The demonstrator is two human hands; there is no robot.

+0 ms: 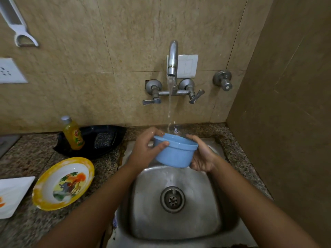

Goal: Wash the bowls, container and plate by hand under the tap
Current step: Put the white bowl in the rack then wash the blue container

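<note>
Both hands [150,149] gripping blue container [176,153], tap [172,58] running

Open room lies in the sink [206,212] basin, from its front edge to the drain [172,199], beneath the blue container [176,154]. That container, gripped by the left hand [145,149] and right hand [202,156] at the sink's back edge, bars the way to the tap [172,58]. Left of the sink, a yellow-rimmed plate [40,199] and a black tray [88,136] crowd the counter [107,169]; the side wall [286,122] hems the right edge.
</note>
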